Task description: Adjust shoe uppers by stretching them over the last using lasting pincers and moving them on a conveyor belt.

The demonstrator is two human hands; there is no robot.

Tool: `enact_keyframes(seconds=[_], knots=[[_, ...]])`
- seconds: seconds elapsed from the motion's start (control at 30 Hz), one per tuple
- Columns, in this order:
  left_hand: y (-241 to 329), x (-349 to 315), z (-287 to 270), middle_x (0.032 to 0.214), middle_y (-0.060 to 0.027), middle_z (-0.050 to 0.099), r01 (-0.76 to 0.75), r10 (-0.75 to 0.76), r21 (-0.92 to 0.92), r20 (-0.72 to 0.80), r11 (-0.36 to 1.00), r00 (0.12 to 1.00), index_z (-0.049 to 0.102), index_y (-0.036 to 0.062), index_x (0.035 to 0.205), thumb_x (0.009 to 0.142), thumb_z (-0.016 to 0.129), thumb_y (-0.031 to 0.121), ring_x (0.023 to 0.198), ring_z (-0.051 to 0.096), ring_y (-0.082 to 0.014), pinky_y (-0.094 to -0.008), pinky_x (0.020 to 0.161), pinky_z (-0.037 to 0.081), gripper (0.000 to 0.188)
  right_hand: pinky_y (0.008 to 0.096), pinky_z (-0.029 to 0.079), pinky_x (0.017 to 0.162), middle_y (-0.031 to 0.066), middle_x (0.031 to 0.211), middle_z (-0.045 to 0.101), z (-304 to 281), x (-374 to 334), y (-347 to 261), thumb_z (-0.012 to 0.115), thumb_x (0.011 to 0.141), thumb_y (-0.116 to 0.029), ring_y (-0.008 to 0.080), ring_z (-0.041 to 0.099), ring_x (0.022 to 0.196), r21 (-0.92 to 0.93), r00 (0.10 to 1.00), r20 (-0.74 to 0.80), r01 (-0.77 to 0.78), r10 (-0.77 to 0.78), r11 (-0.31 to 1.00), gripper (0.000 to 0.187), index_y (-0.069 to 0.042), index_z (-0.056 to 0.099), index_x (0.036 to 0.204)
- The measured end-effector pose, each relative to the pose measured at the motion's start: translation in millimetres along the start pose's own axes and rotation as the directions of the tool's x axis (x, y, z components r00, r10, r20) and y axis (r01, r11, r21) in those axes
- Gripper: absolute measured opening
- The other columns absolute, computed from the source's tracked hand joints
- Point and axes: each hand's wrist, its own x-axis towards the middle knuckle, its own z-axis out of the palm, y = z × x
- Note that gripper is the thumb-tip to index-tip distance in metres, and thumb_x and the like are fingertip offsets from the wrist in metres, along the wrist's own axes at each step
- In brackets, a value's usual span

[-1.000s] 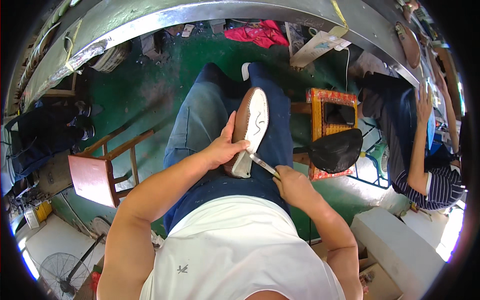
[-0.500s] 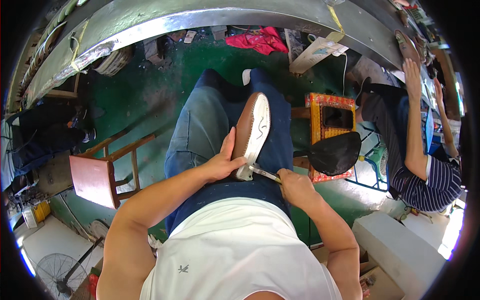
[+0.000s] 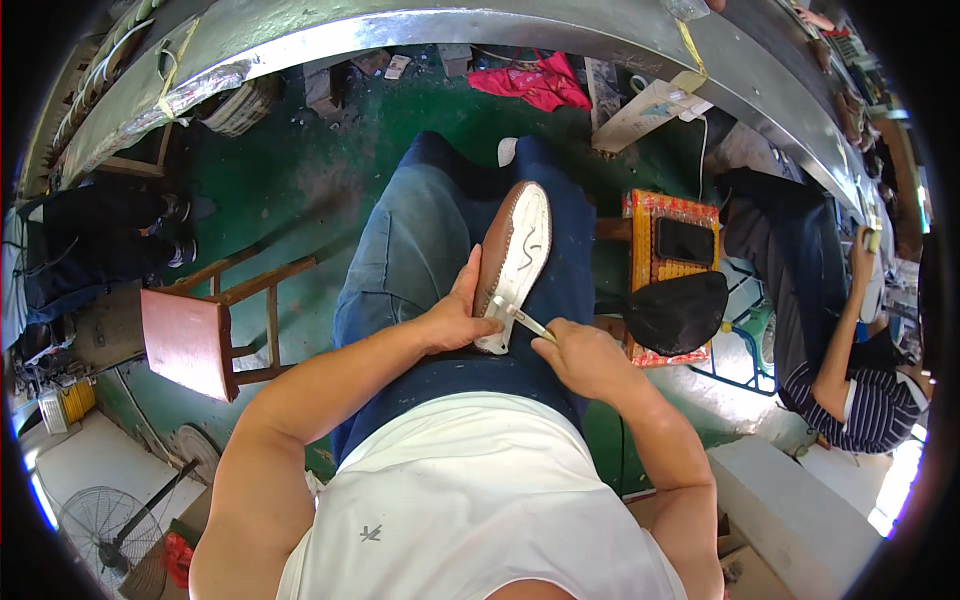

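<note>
A shoe [image 3: 515, 235] lies bottom-up along my thighs, its toe pointing away from me. Its brown upper shows on the left, stitched along the edge, and its white underside carries a dark wavy mark. My left hand [image 3: 452, 322] grips it near the heel, thumb over the edge and fingers along the brown side. In my right hand [image 3: 588, 358] is a small hammer [image 3: 520, 317] with a pale handle, the fist closed round the handle. The hammer's head is over the white underside near the heel; whether it touches cannot be told.
A metal workbench [image 3: 420, 48] curves across the far side. At left stands a wooden stool [image 3: 185, 335]; a fan [image 3: 115, 540] is at lower left. On the right, a beaded seat [image 3: 645, 225] bears a phone [image 3: 686, 240] and a black pad [image 3: 678, 312]. A co-worker [image 3: 850, 400] sits farther right.
The hammer has moved up the underside, a little toward the toe, with my right hand shifting slightly. My left hand keeps its grip. The co-worker's arm has lowered and moved right.
</note>
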Motion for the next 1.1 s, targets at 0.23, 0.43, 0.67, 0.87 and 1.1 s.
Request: enact_keyframes(seconds=[0.23, 0.43, 0.67, 0.87, 1.1], knots=[[5.7, -6.2, 0.5, 0.165, -0.0239, 0.016, -0.051, 0.069, 0.533, -0.014, 0.844, 0.997, -0.014, 0.0022, 0.160, 0.082, 0.084, 0.019, 0.149, 0.031, -0.0298, -0.0349, 0.119, 0.031, 0.126, 0.0563, 0.050, 0.079, 0.0261, 0.091, 0.068, -16.0, -0.2, 12.1, 0.052, 0.103, -0.038, 0.0480, 0.065, 0.089, 0.118, 0.997, 0.012, 0.078, -0.080, 0.990, 0.040, 0.000, 0.060, 0.100], [32.7, 58.9, -3.6, 0.132, -0.0291, 0.058, 0.157, -0.074, 0.184, -0.394, 0.970, 0.916, 0.035, -0.0075, 0.145, 0.086, 0.074, 0.056, 0.124, 0.058, -0.0380, -0.0419, 0.108, 0.044, 0.095, 0.0439, 0.055, 0.077, 0.0186, 0.087, 0.071, -41.0, 0.3, 32.8, 0.050, 0.104, -0.037, 0.0342, 0.072, 0.083, 0.496, 0.983, -0.156, -0.009, 0.099, 0.868, 0.039, 0.000, 0.062, 0.106], [51.4, 74.6, -39.2, 0.123, -0.0134, 0.069, 0.104, -0.140, -0.460, -0.045, 0.882, 0.989, 0.058, -0.0003, 0.134, 0.101, 0.062, 0.041, 0.105, 0.069, -0.0213, -0.0351, 0.091, 0.055, 0.054, 0.0498, 0.053, 0.079, 0.0215, 0.093, 0.070, -141.2, 10.0, 72.8, 0.061, 0.098, -0.036, 0.0434, 0.068, 0.087, 0.176, 0.775, -0.620, -0.016, 0.123, 0.984, 0.036, -0.005, 0.063, 0.115], [191.1, 39.5, -93.2, 0.115, -0.0176, 0.073, -0.257, 0.124, -0.505, -0.282, 0.824, 0.951, 0.059, -0.0040, 0.131, 0.092, 0.069, 0.034, 0.099, 0.073, -0.0267, -0.0416, 0.090, 0.060, 0.056, 0.0537, 0.049, 0.084, 0.0259, 0.104, 0.067, -285.2, 62.7, 151.7, 0.065, 0.096, -0.034, 0.0476, 0.063, 0.098, -0.063, 0.432, -0.902, -0.135, 0.002, 0.989, 0.041, 0.000, 0.060, 0.117], [341.1, 75.6, -168.8, 0.113, -0.0125, 0.069, -0.413, 0.477, 0.243, -0.361, 0.878, 0.801, 0.052, -0.0064, 0.133, 0.098, 0.066, 0.029, 0.096, 0.067, -0.0176, -0.0322, 0.085, 0.055, 0.051, 0.0534, 0.049, 0.088, 0.0237, 0.111, 0.065, -390.1, 137.0, 279.0, 0.062, 0.098, -0.039, 0.0455, 0.062, 0.103, 0.025, 0.293, -0.943, -0.408, 0.157, 0.913, 0.044, 0.000, 0.058, 0.117]])
